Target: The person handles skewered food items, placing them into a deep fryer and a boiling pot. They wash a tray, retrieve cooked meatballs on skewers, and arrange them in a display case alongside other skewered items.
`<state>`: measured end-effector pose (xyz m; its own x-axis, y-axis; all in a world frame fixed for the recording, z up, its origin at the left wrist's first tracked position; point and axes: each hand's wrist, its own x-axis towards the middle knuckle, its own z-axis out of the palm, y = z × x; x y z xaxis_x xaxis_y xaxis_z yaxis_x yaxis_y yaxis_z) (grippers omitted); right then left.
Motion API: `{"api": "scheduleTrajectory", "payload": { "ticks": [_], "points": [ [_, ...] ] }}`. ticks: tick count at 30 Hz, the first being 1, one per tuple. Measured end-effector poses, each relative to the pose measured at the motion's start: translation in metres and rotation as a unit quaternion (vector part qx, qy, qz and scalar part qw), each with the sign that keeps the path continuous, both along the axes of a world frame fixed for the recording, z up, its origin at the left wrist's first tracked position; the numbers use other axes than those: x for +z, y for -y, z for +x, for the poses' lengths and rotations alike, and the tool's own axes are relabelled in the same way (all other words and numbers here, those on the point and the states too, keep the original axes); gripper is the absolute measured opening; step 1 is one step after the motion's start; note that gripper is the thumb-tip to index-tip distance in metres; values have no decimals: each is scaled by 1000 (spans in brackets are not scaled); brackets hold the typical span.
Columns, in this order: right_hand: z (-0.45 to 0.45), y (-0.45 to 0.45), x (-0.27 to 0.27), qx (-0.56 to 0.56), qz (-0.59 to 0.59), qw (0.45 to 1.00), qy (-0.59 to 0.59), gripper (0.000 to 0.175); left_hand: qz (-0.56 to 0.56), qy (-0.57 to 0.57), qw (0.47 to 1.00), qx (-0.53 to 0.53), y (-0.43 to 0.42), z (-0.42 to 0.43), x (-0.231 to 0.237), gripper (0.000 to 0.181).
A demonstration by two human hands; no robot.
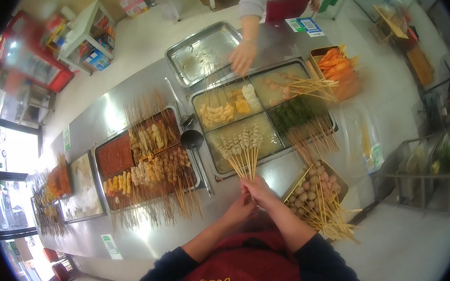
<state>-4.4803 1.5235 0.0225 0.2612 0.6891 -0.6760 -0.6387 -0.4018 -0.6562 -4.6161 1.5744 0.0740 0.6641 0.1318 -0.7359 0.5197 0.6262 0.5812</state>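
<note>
Close to my body, my right hand (257,190) grips a fanned bunch of bamboo skewers (247,156) threaded with small pale pieces of food. My left hand (243,208) closes around the lower stick ends, just beneath the right one. The loaded tips hang over the front left compartment of a steel broth tray (212,164); whether they touch the cloudy liquid I cannot tell. Behind that compartment are yellow and white food pieces (218,113) on skewers. Dark green leafy skewers (297,115) fill the compartment to the right, their sticks pointing towards me.
Left of the broth stand a ladle (192,140) and a red-sauce tray (115,153) with many skewers. Skewered meatballs (314,186) fill a tray at right, orange skewers (333,65) another behind. Across the counter a person's hand (244,57) reaches beside an almost bare steel tray (202,49).
</note>
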Motion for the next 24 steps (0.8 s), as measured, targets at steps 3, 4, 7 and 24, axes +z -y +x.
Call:
{"api": "scheduleTrajectory", "payload": {
  "ticks": [3, 4, 7, 24],
  "points": [
    [-2, -6, 4, -81, 19, 994, -66, 20, -35, -65, 976, 204, 5, -18, 13, 37],
    [-7, -11, 4, -85, 31, 994, -61, 21, -65, -129, 943, 298, 5, -20, 13, 38],
    [-38, -25, -2, -97, -21, 994, -53, 19, -89, -74, 928, 355, 9, -17, 3, 41],
    [-1, 45, 36, 103, -136, 915, 365, 53, -81, -83, 954, 276, -8, -70, -18, 29]
  ]
}}
